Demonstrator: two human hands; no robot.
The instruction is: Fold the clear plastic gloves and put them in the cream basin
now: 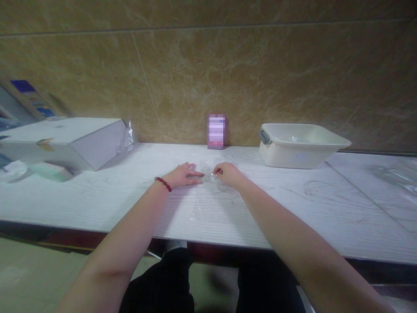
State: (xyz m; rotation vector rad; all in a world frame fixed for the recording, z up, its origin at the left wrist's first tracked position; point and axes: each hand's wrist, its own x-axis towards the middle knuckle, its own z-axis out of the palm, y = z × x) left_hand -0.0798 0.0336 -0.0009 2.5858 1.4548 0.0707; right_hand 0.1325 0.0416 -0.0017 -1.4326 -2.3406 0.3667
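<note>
A clear plastic bag (208, 191) lies on the white table in front of me, its outline faint against the wood grain. My left hand (185, 175) rests beside its left edge with the fingers spread, the fingertips touching the plastic. My right hand (227, 174) is closed in a pinch on the bag's upper part, where the film is crumpled and shiny. Whether anything small lies inside the bag is too faint to tell. A red bead bracelet (163, 184) circles my left wrist.
A cream plastic bin (289, 155) with a grey handle stands at the back right. The phone (216, 131) leans on the wall. At left are a white box (91, 148), clear plastic (129, 137) and a pale green object (50, 171). More clear plastic (399, 176) lies far right.
</note>
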